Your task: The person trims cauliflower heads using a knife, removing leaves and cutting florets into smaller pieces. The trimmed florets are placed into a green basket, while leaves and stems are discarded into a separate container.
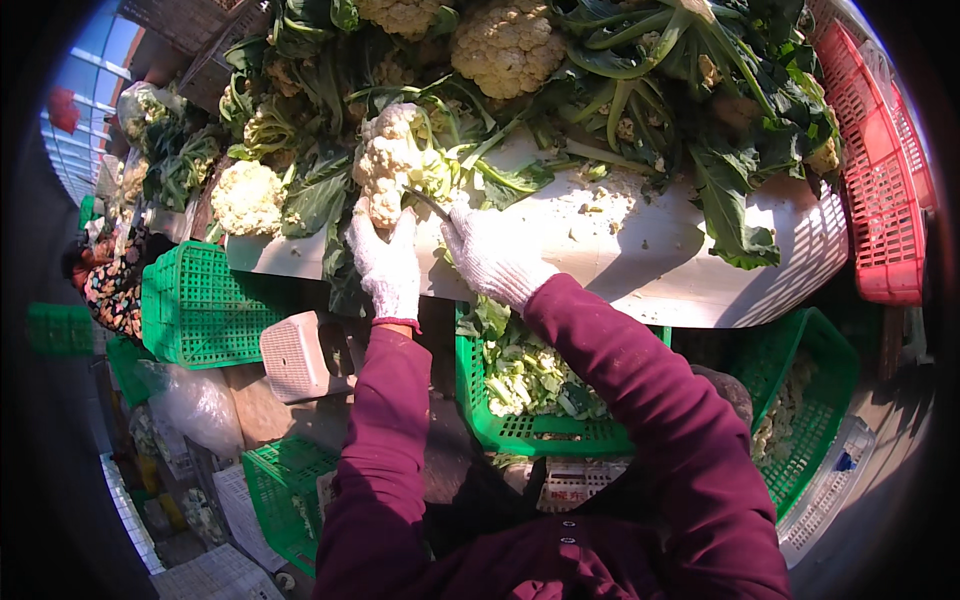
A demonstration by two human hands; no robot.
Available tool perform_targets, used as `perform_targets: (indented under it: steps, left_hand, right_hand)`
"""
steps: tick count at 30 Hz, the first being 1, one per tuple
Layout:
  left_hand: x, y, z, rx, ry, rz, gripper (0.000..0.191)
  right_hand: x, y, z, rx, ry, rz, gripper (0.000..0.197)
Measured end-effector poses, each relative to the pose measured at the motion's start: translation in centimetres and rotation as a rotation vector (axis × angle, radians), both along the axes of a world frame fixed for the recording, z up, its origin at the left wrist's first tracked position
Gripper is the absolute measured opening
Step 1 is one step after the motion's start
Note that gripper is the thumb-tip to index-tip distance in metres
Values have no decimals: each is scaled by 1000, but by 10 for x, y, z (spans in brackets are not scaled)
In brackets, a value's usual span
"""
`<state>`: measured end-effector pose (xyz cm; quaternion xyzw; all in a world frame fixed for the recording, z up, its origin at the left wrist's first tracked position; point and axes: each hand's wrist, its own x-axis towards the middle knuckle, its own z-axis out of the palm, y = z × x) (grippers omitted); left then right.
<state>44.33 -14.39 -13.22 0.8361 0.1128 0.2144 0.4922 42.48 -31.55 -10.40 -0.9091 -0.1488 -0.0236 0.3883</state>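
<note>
A cauliflower head [388, 161] lies at the table's near side, its pale florets to the left and its cut leafy base to the right. My left hand [386, 259], in a white knitted glove, grips the lower florets. In my gloved right hand [491, 251] is a knife [427, 202], its dark, narrow blade pointing up and left at the base of the head. Much of the knife's handle is hidden inside the fist. Green leaves [514, 180] lie just right of the head, and crumbs of floret [600, 206] are scattered on the white tabletop [660, 262].
Whole cauliflowers [508, 49] with leaves are heaped along the far side. Below the table edge stands a green crate [555, 444] of trimmings, with another green crate [814, 420] at right. Left are a green crate [214, 307] and a pink plastic stool [300, 360]. A person [112, 289] is at far left.
</note>
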Motion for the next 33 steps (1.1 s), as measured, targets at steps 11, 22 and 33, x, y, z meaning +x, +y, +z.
perform_targets:
  steps: [11, 22, 33]
  left_hand:
    - [11, 7, -8, 24, -56, 31, 54]
    - [-15, 9, 16, 230, -54, -2, 57]
    - [-163, -75, 79, -9, -125, -296, 85]
  right_hand:
    - [28, 32, -45, 36, -204, 51, 20]
    - [7, 4, -1, -192, -78, 98, 15]
    - [-159, -68, 68, 1034, 721, -297, 28]
